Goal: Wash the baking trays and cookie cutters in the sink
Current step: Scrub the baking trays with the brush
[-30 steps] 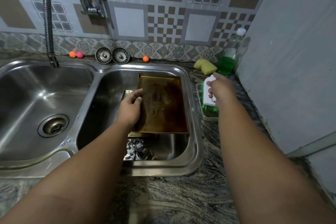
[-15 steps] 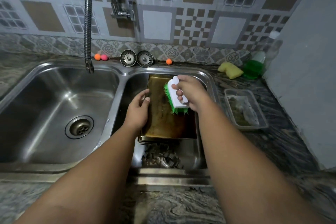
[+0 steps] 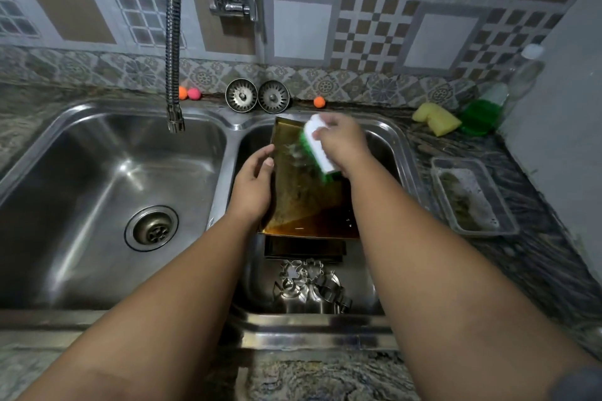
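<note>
A brown, stained baking tray (image 3: 303, 202) lies tilted in the right sink basin (image 3: 399, 153). My left hand (image 3: 252, 182) grips its left edge. My right hand (image 3: 342, 140) is closed on a white scrub brush (image 3: 317, 148) with green bristles, and the bristles press on the tray's upper part. Under the tray's near end a darker tray (image 3: 304, 251) shows. Several metal cookie cutters (image 3: 309, 286) lie in a heap at the front of the same basin.
The left basin (image 3: 97, 192) has a drain (image 3: 151, 228) and a flexible faucet hose (image 3: 172, 42) above it. Two strainers (image 3: 257, 96) lean on the back ledge. On the right counter stand a clear plastic tray (image 3: 472, 198), a yellow sponge (image 3: 436, 119) and a green soap bottle (image 3: 482, 114).
My right hand lifted the brush from the clear tray on the counter, carried it left over the sink and pressed it on the baking tray. My left hand stayed on the tray's edge.
</note>
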